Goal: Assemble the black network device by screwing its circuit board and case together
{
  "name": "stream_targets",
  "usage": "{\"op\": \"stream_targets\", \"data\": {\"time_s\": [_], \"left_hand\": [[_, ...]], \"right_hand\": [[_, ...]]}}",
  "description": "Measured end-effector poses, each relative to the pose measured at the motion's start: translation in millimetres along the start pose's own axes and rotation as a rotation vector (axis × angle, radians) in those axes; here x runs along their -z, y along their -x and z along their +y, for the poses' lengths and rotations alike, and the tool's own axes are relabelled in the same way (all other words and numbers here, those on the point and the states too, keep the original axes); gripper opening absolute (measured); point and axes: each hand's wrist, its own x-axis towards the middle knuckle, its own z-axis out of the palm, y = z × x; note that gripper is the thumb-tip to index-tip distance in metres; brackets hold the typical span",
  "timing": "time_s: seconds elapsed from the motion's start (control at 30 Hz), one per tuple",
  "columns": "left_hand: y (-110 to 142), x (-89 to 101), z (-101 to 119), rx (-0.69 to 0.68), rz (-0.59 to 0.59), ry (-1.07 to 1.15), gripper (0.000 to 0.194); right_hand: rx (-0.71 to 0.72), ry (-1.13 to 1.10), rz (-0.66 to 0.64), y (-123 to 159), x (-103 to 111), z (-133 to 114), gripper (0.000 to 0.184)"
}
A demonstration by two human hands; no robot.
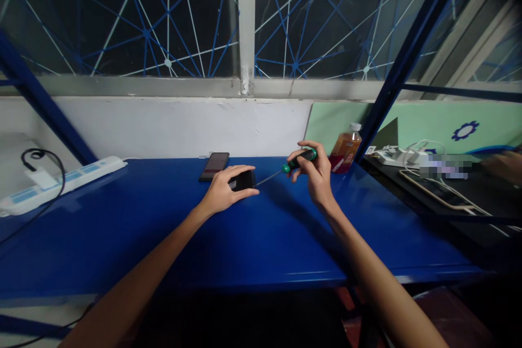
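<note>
My left hand (223, 191) is closed around a small black box-like device (243, 180), fingers along its far edge and thumb along the near one. A pale label shows on the device near my palm. In my right hand (316, 174) is a screwdriver (300, 160) with a black and green handle. Its thin metal shaft slants down to the left, and the tip meets or nearly meets the device's right end; contact cannot be made out. Just behind my left hand a dark smartphone (215, 165) lies on the blue table (253, 244).
A white power strip (65, 184) with a plugged-in black cable lies at the left. A drink bottle (346, 148) stands at the back right beside a blue metal post (397, 73). On the neighbouring dark table are white cables (448, 193); another person's blurred hand (503, 167) appears there.
</note>
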Motion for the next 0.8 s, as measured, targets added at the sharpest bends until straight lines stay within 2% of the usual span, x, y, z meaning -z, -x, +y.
{"op": "stream_targets", "data": {"time_s": [0.2, 0.43, 0.67, 0.8], "left_hand": [[0.3, -0.6, -0.5, 0.003, -0.010, 0.007, 0.051], [-0.4, -0.2, 0.3, 0.002, 0.004, 0.007, 0.049], [0.2, 0.0, 0.8, 0.001, -0.001, 0.006, 0.049], [0.3, -1.3, 0.2, -0.011, -0.002, 0.003, 0.050]], "right_hand": [[0.050, 0.223, 0.151, 2.5, -2.2, -4.7, 0.032], [0.027, 0.069, 0.019, 1.7, -2.0, -4.0, 0.032], [0.091, 0.306, 0.227, 5.9, -4.3, -4.3, 0.025], [0.099, 0.237, 0.149, 6.8, -2.5, -2.9, 0.024]]}}
